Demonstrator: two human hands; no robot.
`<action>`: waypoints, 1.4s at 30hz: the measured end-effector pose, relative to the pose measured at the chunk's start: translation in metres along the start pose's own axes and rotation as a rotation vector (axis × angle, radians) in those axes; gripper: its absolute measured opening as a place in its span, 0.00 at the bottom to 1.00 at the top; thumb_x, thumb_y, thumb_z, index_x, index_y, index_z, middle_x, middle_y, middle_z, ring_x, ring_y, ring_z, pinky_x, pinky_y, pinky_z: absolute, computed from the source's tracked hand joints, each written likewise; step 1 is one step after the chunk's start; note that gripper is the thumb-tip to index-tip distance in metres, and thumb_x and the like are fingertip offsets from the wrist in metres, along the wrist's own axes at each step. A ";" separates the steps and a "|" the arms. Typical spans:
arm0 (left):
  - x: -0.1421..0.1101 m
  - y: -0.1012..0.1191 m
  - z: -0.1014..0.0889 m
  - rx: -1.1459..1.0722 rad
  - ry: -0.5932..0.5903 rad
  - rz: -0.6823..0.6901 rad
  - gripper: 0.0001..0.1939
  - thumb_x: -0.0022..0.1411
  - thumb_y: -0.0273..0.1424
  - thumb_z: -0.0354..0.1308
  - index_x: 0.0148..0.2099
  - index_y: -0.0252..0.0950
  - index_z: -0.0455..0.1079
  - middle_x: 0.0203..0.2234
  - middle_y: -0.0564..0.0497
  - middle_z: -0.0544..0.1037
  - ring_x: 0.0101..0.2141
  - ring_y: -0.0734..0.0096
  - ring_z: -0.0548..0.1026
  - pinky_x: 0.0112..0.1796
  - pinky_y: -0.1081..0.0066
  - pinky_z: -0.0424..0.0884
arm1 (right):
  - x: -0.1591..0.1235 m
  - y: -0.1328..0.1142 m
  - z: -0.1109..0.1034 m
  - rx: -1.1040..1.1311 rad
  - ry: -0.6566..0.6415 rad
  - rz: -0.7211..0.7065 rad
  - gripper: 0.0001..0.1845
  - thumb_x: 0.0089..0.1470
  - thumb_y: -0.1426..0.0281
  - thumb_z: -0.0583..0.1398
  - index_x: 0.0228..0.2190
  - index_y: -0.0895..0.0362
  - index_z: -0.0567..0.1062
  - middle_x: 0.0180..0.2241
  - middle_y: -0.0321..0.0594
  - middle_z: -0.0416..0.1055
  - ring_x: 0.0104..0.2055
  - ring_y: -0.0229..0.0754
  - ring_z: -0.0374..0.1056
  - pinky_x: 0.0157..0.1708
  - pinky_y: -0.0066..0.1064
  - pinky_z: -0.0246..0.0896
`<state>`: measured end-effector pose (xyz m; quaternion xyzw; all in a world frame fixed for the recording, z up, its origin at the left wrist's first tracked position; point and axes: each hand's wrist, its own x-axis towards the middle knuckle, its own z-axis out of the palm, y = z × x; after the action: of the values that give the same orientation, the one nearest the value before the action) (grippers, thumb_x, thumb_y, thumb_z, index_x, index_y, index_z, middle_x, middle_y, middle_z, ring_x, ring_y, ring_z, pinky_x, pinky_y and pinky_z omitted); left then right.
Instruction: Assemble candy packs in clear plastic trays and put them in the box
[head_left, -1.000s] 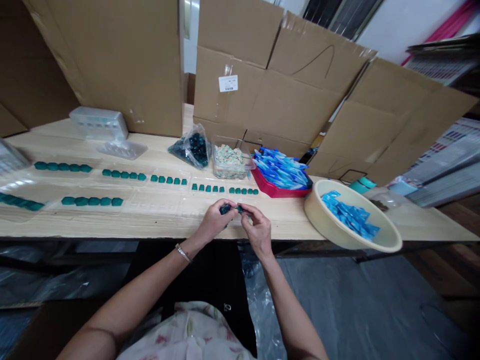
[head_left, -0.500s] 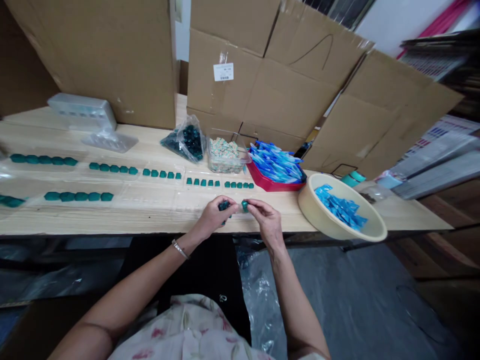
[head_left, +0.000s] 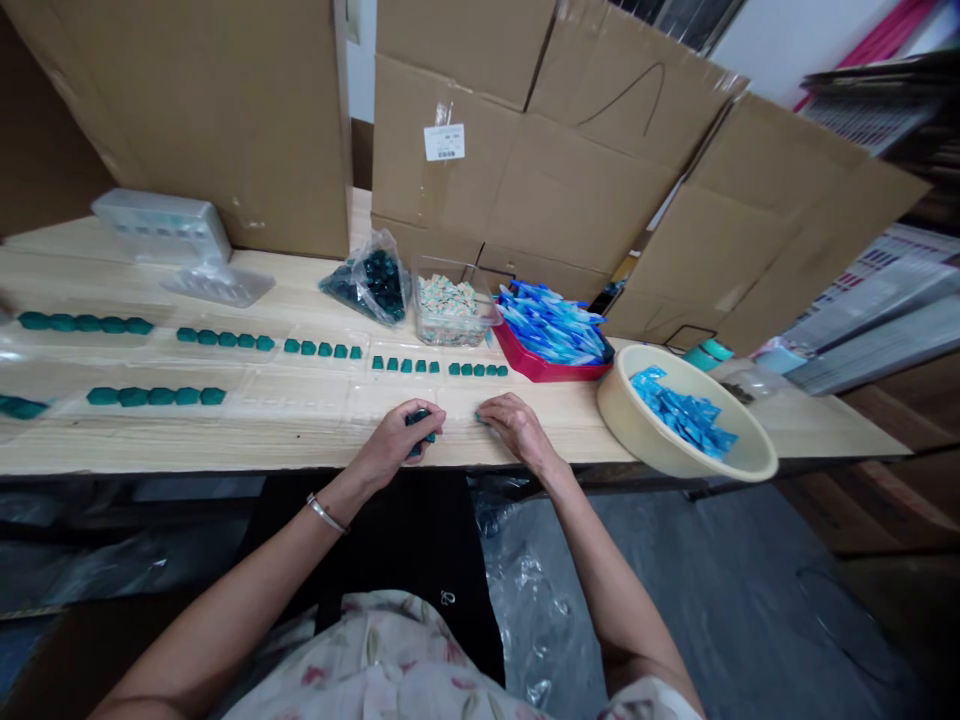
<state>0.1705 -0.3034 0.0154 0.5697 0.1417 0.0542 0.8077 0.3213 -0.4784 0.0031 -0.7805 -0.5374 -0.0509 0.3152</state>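
My left hand is closed around several dark teal faceted pieces, just above the front of the table. To its right, my right hand pinches one small teal piece, mostly hidden by the fingertips, low over a clear plastic tray. Behind my hands, short rows of green pieces sit in clear trays. More rows of green pieces run off to the left. A plastic bag of dark teal pieces lies farther back.
Behind the rows stand a clear box of small printed pieces and a red tray heaped with blue packets. A cream basin with blue packets overhangs the front edge at right. Cardboard walls the back. Stacked clear trays stand left.
My hands have moved apart. The left drew left and down with its pieces; the right moved slightly left and lowered its piece toward the tray.
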 end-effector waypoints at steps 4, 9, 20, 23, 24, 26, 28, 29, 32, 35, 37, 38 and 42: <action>0.003 0.001 -0.002 -0.183 -0.054 -0.022 0.16 0.49 0.41 0.63 0.33 0.33 0.68 0.26 0.53 0.69 0.17 0.86 0.61 0.14 0.84 0.47 | 0.003 -0.001 0.002 -0.028 -0.045 -0.009 0.10 0.54 0.70 0.57 0.28 0.54 0.79 0.31 0.44 0.76 0.36 0.43 0.68 0.38 0.37 0.62; 0.012 0.003 0.000 -0.437 -0.086 -0.095 0.18 0.52 0.40 0.61 0.38 0.30 0.70 0.26 0.50 0.68 0.19 0.85 0.61 0.13 0.84 0.46 | 0.003 -0.013 -0.001 0.016 -0.014 0.028 0.07 0.50 0.69 0.61 0.34 0.54 0.78 0.37 0.45 0.75 0.41 0.45 0.68 0.43 0.41 0.62; 0.019 0.000 0.012 -0.402 -0.067 -0.002 0.20 0.50 0.44 0.61 0.36 0.31 0.71 0.23 0.53 0.67 0.19 0.84 0.62 0.16 0.82 0.48 | 0.022 -0.084 0.007 0.190 0.111 -0.001 0.12 0.50 0.69 0.61 0.39 0.51 0.75 0.39 0.42 0.70 0.45 0.44 0.65 0.46 0.39 0.61; 0.021 -0.001 0.013 -0.420 -0.071 0.016 0.19 0.50 0.43 0.62 0.36 0.31 0.71 0.23 0.53 0.68 0.19 0.84 0.61 0.16 0.81 0.48 | 0.023 -0.083 0.011 0.146 0.147 0.006 0.10 0.50 0.70 0.61 0.37 0.52 0.76 0.40 0.43 0.69 0.45 0.45 0.64 0.46 0.40 0.61; 0.022 -0.002 0.013 -0.428 -0.073 0.022 0.19 0.50 0.43 0.62 0.35 0.30 0.71 0.23 0.53 0.68 0.19 0.84 0.62 0.16 0.81 0.49 | 0.023 -0.081 0.012 0.163 0.171 0.024 0.08 0.51 0.70 0.60 0.36 0.52 0.76 0.39 0.43 0.69 0.44 0.45 0.65 0.45 0.39 0.62; 0.024 -0.002 0.012 -0.446 -0.068 0.031 0.19 0.50 0.43 0.62 0.35 0.30 0.71 0.23 0.52 0.68 0.20 0.83 0.62 0.16 0.81 0.49 | 0.023 -0.076 0.014 0.241 0.218 0.076 0.07 0.53 0.71 0.58 0.33 0.53 0.76 0.37 0.42 0.70 0.41 0.43 0.67 0.41 0.36 0.64; 0.025 -0.002 0.012 -0.456 -0.063 0.033 0.19 0.50 0.42 0.62 0.35 0.30 0.71 0.24 0.51 0.69 0.20 0.83 0.63 0.16 0.81 0.49 | 0.022 -0.071 0.015 0.333 0.252 0.130 0.06 0.53 0.70 0.57 0.32 0.54 0.75 0.34 0.41 0.71 0.37 0.41 0.68 0.37 0.32 0.65; 0.025 -0.001 0.012 -0.452 -0.064 0.037 0.18 0.50 0.42 0.62 0.34 0.30 0.71 0.25 0.51 0.69 0.20 0.83 0.63 0.16 0.81 0.49 | 0.022 -0.070 0.016 0.359 0.262 0.146 0.06 0.53 0.70 0.57 0.32 0.54 0.75 0.33 0.40 0.71 0.36 0.40 0.69 0.36 0.32 0.65; 0.026 0.000 0.015 -0.423 -0.057 0.068 0.17 0.48 0.39 0.65 0.34 0.30 0.70 0.25 0.52 0.68 0.21 0.84 0.63 0.17 0.81 0.50 | 0.019 -0.072 0.016 0.341 0.255 0.133 0.08 0.53 0.70 0.57 0.34 0.53 0.76 0.36 0.41 0.72 0.38 0.41 0.69 0.38 0.32 0.66; 0.025 0.002 0.020 -0.407 -0.032 0.099 0.16 0.47 0.37 0.66 0.33 0.31 0.69 0.25 0.53 0.67 0.21 0.84 0.63 0.17 0.81 0.50 | 0.018 -0.077 0.016 0.275 0.238 0.102 0.09 0.53 0.69 0.57 0.37 0.53 0.76 0.38 0.42 0.72 0.41 0.42 0.68 0.43 0.35 0.65; 0.024 0.003 0.022 -0.400 -0.039 0.118 0.16 0.49 0.39 0.64 0.33 0.31 0.69 0.24 0.53 0.67 0.21 0.84 0.62 0.18 0.81 0.50 | 0.018 -0.076 0.017 0.285 0.277 0.139 0.09 0.52 0.69 0.58 0.36 0.53 0.76 0.38 0.43 0.72 0.40 0.42 0.68 0.43 0.36 0.65; 0.024 0.004 0.022 -0.394 -0.048 0.122 0.16 0.50 0.40 0.63 0.33 0.31 0.69 0.25 0.52 0.68 0.21 0.84 0.62 0.17 0.81 0.50 | 0.019 -0.074 0.018 0.323 0.309 0.188 0.08 0.52 0.69 0.59 0.35 0.54 0.76 0.36 0.43 0.73 0.39 0.42 0.69 0.42 0.36 0.65; 0.021 0.004 0.018 -0.351 -0.091 0.106 0.17 0.49 0.39 0.64 0.37 0.32 0.69 0.26 0.51 0.69 0.21 0.84 0.63 0.18 0.81 0.50 | 0.021 -0.062 0.022 0.653 0.410 0.473 0.10 0.46 0.65 0.63 0.31 0.58 0.75 0.26 0.39 0.73 0.28 0.39 0.69 0.33 0.32 0.66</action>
<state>0.1965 -0.3131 0.0212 0.4288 0.0632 0.0949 0.8962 0.2702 -0.4360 0.0216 -0.7154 -0.2585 0.0414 0.6478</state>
